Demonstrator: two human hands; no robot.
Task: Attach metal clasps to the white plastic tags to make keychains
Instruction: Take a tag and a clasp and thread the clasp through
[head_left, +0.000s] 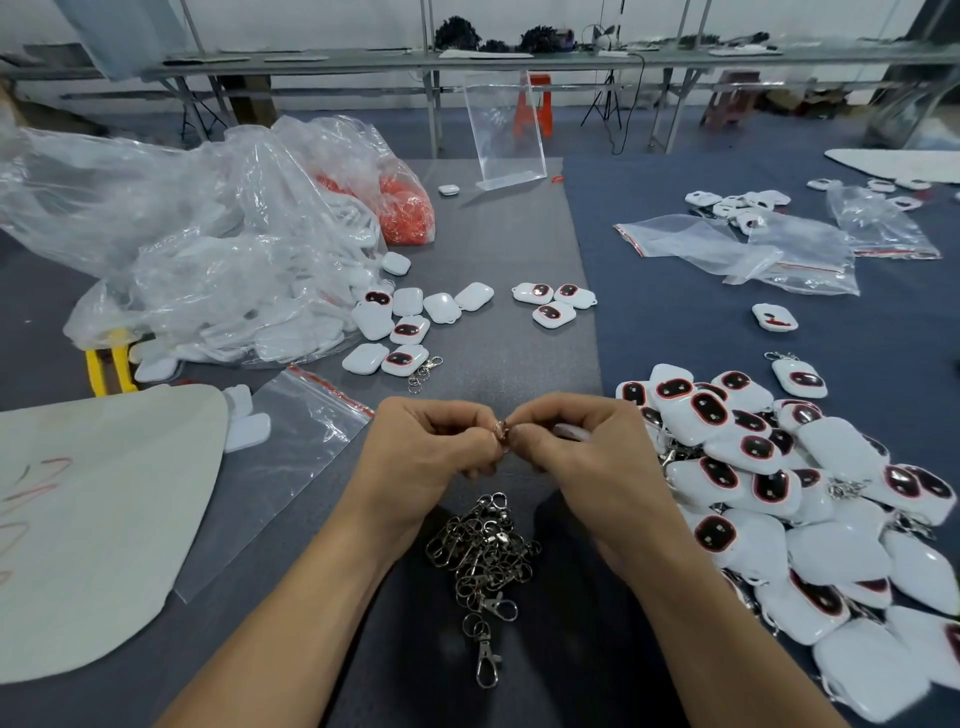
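Ring meets tag at the centre of the frame.

Both grips are narrow. The left hand (426, 447) pinches a small metal ring (500, 430) at its fingertips. The right hand (582, 452) meets it there while curled round a white tag (571, 431), which is mostly hidden in the palm. This looks like the joining step; next the ring probably has to be worked through the tag's loop, which I cannot see. Spare clasps (483, 556) lie piled on the tabletop (509, 249) just below the hands. A heap of tags (779, 493), some with clasps showing, fills the lower right, and loose tags (410, 322) spill from a bag (208, 234) at upper left.

Silver clasps (483, 556) tangled centre, white tags (831, 447) heaped right — glossy
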